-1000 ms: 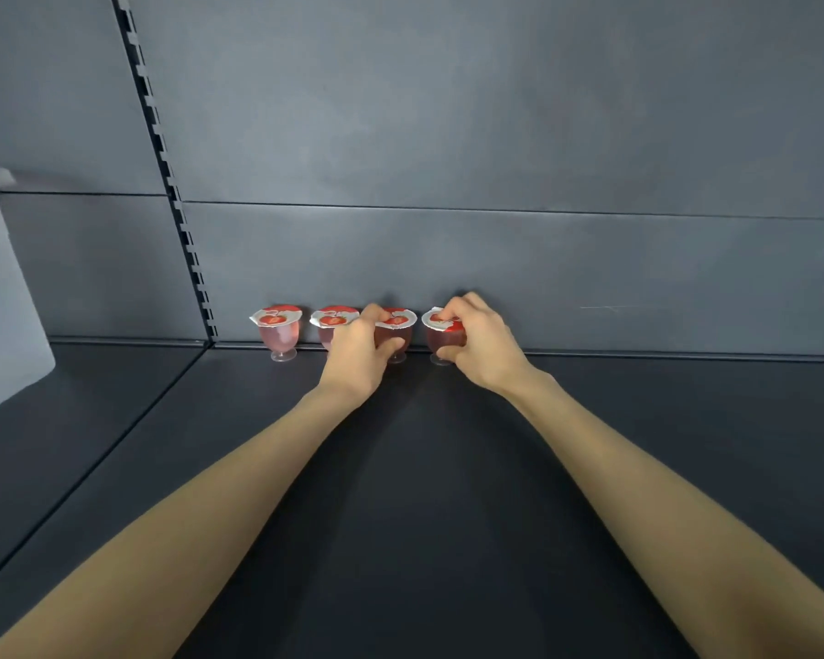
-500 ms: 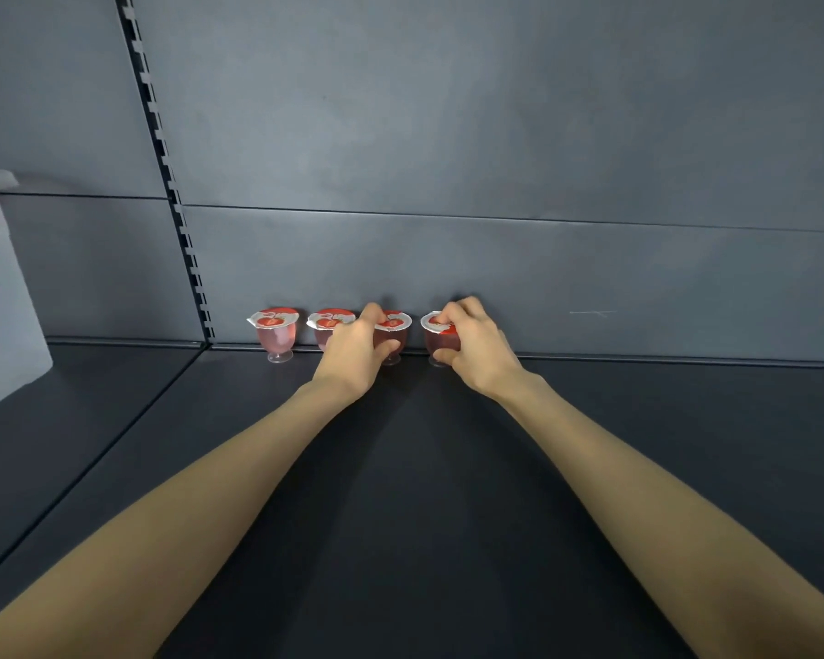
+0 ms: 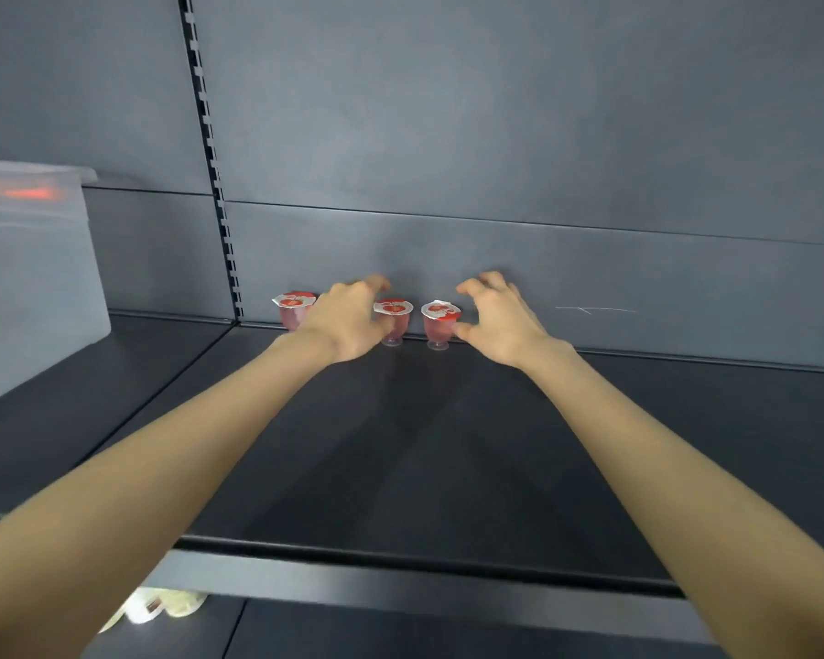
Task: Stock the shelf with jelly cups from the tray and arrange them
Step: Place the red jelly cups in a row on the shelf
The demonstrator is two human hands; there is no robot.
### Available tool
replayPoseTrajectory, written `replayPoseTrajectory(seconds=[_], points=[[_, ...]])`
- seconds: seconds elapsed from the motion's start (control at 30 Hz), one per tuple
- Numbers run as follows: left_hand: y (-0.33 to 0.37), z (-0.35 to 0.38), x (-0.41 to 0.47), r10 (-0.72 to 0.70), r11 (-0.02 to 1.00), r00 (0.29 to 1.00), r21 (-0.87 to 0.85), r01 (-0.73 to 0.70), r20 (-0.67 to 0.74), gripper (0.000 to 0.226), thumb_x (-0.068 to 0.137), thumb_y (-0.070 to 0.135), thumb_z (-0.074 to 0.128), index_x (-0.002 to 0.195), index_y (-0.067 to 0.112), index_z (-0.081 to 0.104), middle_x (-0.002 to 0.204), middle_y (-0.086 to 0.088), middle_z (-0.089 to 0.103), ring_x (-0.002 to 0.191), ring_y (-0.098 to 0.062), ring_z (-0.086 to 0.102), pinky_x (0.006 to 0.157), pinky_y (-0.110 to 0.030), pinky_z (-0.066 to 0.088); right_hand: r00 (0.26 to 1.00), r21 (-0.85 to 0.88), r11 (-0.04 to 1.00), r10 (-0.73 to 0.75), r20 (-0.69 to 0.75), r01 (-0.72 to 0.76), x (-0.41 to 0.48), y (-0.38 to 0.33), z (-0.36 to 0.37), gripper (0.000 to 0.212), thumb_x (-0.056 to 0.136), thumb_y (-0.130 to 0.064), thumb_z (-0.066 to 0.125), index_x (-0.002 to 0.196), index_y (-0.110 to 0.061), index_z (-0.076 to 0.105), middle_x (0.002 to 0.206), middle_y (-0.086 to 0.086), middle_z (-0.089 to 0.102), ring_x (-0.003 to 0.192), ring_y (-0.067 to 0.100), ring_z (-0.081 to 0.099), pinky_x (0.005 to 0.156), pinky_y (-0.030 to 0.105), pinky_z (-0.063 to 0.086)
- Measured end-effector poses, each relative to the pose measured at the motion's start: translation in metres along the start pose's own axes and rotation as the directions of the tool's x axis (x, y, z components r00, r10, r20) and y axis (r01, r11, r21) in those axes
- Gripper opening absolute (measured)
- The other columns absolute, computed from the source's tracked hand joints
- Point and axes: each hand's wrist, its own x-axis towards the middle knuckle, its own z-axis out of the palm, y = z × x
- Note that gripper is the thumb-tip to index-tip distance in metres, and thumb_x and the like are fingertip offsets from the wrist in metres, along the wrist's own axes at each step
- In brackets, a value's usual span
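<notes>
a dark grey shelf [image 3: 400, 444] fills the middle of the frame, backed by a grey panelled back wall [image 3: 495, 135]. a slotted upright strip [image 3: 210, 159] runs down the upper left. the shelf's front lip crosses the lower frame, and below it, at lower left, lies a pale packet [image 3: 158, 606], too blurred to tell more. a translucent tray [image 3: 29, 278] stands at the left edge with a red blur inside. right of the cups the shelf is bare to the frame's edge.

three jelly cups show upright in a row against the back wall, just left of centre: pink, footed, with white-and-red foil lids. the left cup [image 3: 293, 309], the middle cup [image 3: 393, 321] and the right cup [image 3: 441, 323] stand apart.

the left hand [image 3: 348, 321] hovers loosely curled, gripping nothing, hiding the gap between the left cup and the middle cup. the right hand [image 3: 500, 321] is spread, clawed, its thumb tip just beside the right cup; whether they touch cannot be told.
</notes>
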Motion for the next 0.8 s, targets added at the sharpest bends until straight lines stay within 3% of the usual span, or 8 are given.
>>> replayPoseTrajectory(seconds=[0.13, 0.3, 0.47, 0.7, 0.8], points=[[0.016, -0.030, -0.039, 0.072, 0.992, 0.996, -0.105, -0.077, -0.042, 0.045, 0.088, 0.028, 0.059, 0.131, 0.020, 0.046, 0.118, -0.010, 0.057, 0.104, -0.029, 0.057, 0.091, -0.040, 0.047, 0.998, -0.005, 1.000, -0.023, -0.066, 0.023, -0.039, -0.016, -0.030, 0.050, 0.092, -0.025, 0.056, 0.139, -0.017, 0.040, 0.145, 0.006, 0.032, 0.133, 0.027, 0.029, 0.104, 0.045, 0.038], [0.031, -0.052, -0.105, 0.205, 0.976, 0.963, -0.039, -0.215, -0.173, 0.045, 0.089, 0.025, 0.056, 0.132, 0.017, 0.046, 0.128, -0.009, 0.051, 0.121, -0.030, 0.042, 0.101, -0.042, 0.036, 0.987, -0.015, 0.999, -0.033, -0.157, 0.031, -0.109, -0.037, -0.055, 0.047, 0.094, -0.028, 0.052, 0.139, -0.017, 0.040, 0.144, 0.004, 0.033, 0.132, 0.025, 0.030, 0.102, 0.044, 0.039], [0.043, -0.047, -0.172, 0.272, 0.955, 0.916, -0.030, -0.294, -0.293, 0.041, 0.088, 0.022, 0.060, 0.127, 0.014, 0.052, 0.121, -0.010, 0.056, 0.113, -0.033, 0.046, 0.097, -0.042, 0.037, 0.981, -0.048, 0.998, -0.039, -0.190, 0.030, -0.185, -0.048, -0.063, 0.045, 0.096, -0.027, 0.051, 0.138, -0.016, 0.040, 0.146, 0.004, 0.030, 0.132, 0.023, 0.029, 0.100, 0.042, 0.039], [0.066, -0.016, -0.249, 0.438, 0.897, 0.856, 0.069, -0.437, -0.275, 0.048, 0.083, 0.038, 0.046, 0.120, 0.010, 0.059, 0.114, -0.009, 0.061, 0.109, -0.034, 0.053, 0.091, -0.045, 0.041, 0.989, -0.108, 0.994, -0.001, -0.146, -0.015, -0.283, -0.039, -0.063, 0.045, 0.096, -0.029, 0.049, 0.138, -0.016, 0.039, 0.146, 0.002, 0.029, 0.128, 0.022, 0.030, 0.084, 0.038, 0.043], [0.074, 0.010, -0.278, 0.452, 0.890, 0.856, 0.063, -0.451, -0.251, 0.047, 0.084, 0.038, 0.045, 0.119, 0.011, 0.059, 0.114, -0.008, 0.061, 0.111, -0.031, 0.054, 0.090, -0.045, 0.043, 0.992, -0.077, 0.997, 0.014, -0.129, -0.024, -0.320, -0.023, -0.053, 0.044, 0.096, -0.026, 0.049, 0.138, -0.015, 0.040, 0.147, 0.003, 0.030, 0.126, 0.024, 0.033, 0.089, 0.037, 0.041]])
